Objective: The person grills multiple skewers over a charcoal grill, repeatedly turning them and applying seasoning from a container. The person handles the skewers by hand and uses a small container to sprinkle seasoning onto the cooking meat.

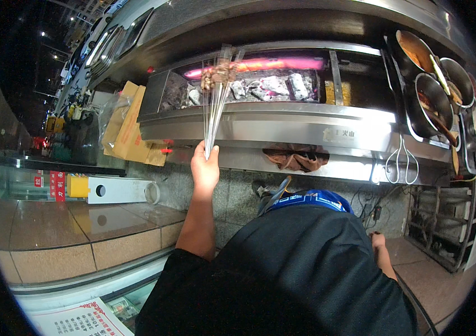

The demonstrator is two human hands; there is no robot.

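My left hand (pixel 205 166) grips the bare lower ends of a bundle of metal skewers (pixel 216 113). Pieces of meat (pixel 219 76) are threaded at the skewers' far ends, over a charcoal grill (pixel 238 110) of stainless steel. Below them in the trough lie ash-grey charcoal lumps (pixel 269 86), and a pink-orange glow runs along the back. Low at my right side hangs my right hand (pixel 377 240), its fingers curled; whether anything is in them is too small to tell.
Metal tongs (pixel 402 161) with looped handles cross the grill's right end. Beyond them stand several pots of sauce (pixel 415 52) with brushes or spoons. A brown cloth (pixel 296 157) lies on the front ledge. Cardboard boxes (pixel 131 126) stand left; a wire rack (pixel 443 227) is low right.
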